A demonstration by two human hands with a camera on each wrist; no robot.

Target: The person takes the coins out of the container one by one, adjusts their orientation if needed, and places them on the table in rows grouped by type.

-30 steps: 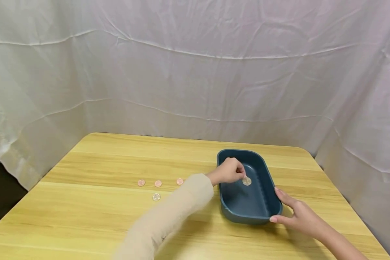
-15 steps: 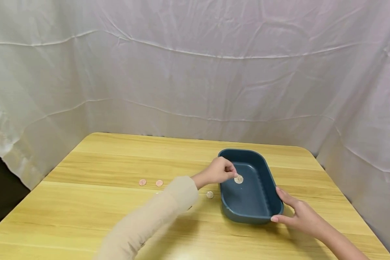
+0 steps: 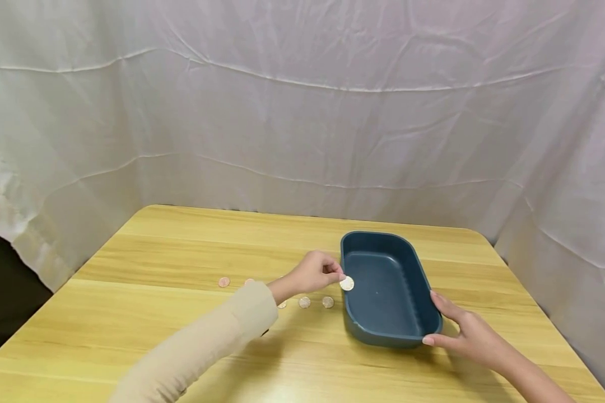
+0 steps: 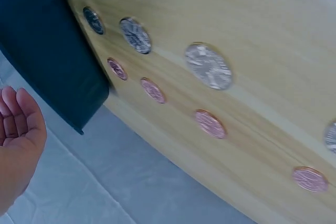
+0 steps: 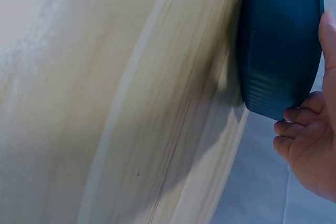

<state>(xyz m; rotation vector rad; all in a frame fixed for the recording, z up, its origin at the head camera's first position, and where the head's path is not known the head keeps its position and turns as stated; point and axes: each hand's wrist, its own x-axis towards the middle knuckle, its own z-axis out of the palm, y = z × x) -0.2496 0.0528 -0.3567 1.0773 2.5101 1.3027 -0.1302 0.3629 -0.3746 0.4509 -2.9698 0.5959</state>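
Observation:
My left hand point(image 3: 312, 273) pinches a silver coin point(image 3: 347, 284) between thumb and fingertips, over the left rim of a dark blue plastic bin point(image 3: 393, 333). With thumb and fingers, my right hand point(image 3: 466, 338) holds the bin's near right corner. The right wrist view shows its curled fingers point(image 5: 294, 124) at the bin's edge. Left of the bin, silver coins point(image 3: 305, 302) lie in a row on the table; behind them runs a row of copper coins point(image 3: 224, 282), partly hidden by my left arm. The left wrist view shows both rows, with a large silver coin point(image 4: 208, 65) among them.
The wooden table point(image 3: 146, 347) has a light, glossy grain. Pale cloth point(image 3: 302, 140) hangs behind it and along both sides. My left sleeve point(image 3: 206, 347) crosses above the table's front part.
My left hand has drawn back leftward from over the bin's middle to its left rim, still pinching the coin. More silver coins show beside the bin. The right hand keeps its hold.

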